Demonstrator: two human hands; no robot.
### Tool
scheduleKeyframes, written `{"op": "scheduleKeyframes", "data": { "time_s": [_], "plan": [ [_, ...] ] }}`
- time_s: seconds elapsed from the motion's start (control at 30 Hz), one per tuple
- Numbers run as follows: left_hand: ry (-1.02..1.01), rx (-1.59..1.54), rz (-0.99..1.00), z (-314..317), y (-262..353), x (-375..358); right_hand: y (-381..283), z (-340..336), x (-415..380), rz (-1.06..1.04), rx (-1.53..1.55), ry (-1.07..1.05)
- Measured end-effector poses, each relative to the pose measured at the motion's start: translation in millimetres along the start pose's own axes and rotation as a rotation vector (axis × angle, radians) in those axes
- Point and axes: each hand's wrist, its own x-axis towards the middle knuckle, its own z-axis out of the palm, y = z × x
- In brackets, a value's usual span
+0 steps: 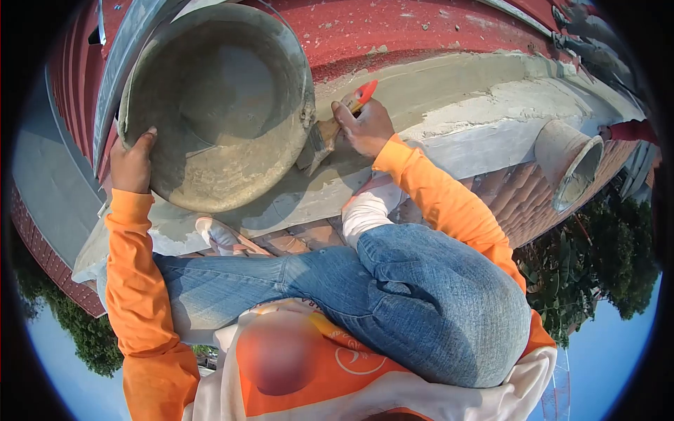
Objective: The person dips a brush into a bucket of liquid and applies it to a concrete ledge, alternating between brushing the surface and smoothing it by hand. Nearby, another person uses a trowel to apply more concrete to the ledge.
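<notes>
My left hand [133, 163] grips the left rim of a large, cement-stained bucket [242, 184], thumb over the edge. The bucket is tipped so its mouth faces me, and a thin layer of grey slurry shows inside. In my right hand [366, 128] is a paintbrush [324, 140] with a red-tipped wooden handle, its bristles caked grey. The bristles point down at the wet cement ledge [421, 98], just right of the bucket's rim.
Red metal roofing [421, 28] rises behind the ledge. Another bucket [572, 161] lies tilted at the right, near another person's red sleeve [632, 131]. Roof tiles [516, 203] slope away below the ledge. My sandalled foot [221, 237] is under the bucket.
</notes>
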Motion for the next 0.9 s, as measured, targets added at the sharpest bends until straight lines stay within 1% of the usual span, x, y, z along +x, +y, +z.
{"op": "scheduleKeyframes", "data": {
  "time_s": [0.03,0.1,0.13,0.17,0.2,0.23,0.27,0.33,0.4,0.47,0.5,0.57,0.63,0.67,0.7,0.73,0.77,0.8,0.87,0.9],
  "plan": [
    [-0.002,0.002,0.016,0,-4,2,3,4,-3,-0.110,-0.106,0.064],
    [-0.001,-0.001,0.033,-2,-6,4,32,-35,2,-0.077,-0.174,0.074],
    [0.000,-0.003,0.043,0,-5,4,26,-62,0,-0.096,-0.234,0.180],
    [0.001,-0.007,0.051,0,-5,4,28,-86,2,-0.175,-0.321,0.300],
    [0.001,-0.012,0.046,0,-6,4,17,-107,0,-0.255,-0.407,0.411],
    [-0.013,-0.010,0.033,-1,-5,4,15,-122,2,-0.292,-0.490,0.506],
    [-0.027,-0.007,0.021,-1,-5,4,11,-132,5,-0.314,-0.586,0.555],
    [-0.022,-0.015,0.031,0,-8,6,-17,-111,-5,-0.242,-0.298,0.468],
    [-0.012,-0.013,0.039,-1,-6,6,-18,-63,-8,-0.148,-0.005,0.199],
    [-0.010,0.003,0.022,-1,-4,5,-14,-9,-17,-0.101,0.072,-0.046],
    [-0.008,0.009,0.019,-1,-5,3,-5,-3,-19,-0.099,0.077,-0.050],
    [-0.007,-0.013,0.015,-1,-5,5,7,5,-20,-0.351,-0.065,-0.084],
    [-0.001,-0.014,0.030,0,-3,5,17,-32,-15,-0.122,-0.022,-0.121],
    [0.010,-0.021,0.037,1,-3,5,29,-50,-10,-0.229,0.000,0.000],
    [0.009,-0.026,0.034,2,-3,4,25,-74,-8,-0.208,-0.024,0.007],
    [-0.004,-0.024,0.030,2,0,3,21,-96,-6,-0.326,-0.260,0.103],
    [-0.017,-0.023,0.028,3,1,3,19,-109,-5,-0.382,-0.224,0.178],
    [-0.017,-0.028,0.029,3,0,3,8,-116,-7,-0.385,-0.235,0.207],
    [0.007,-0.010,0.071,2,-1,4,-12,-98,-13,-0.294,0.078,0.045],
    [0.001,-0.020,0.077,2,-2,6,-17,-79,-14,-0.262,0.081,-0.034]
  ]
}}
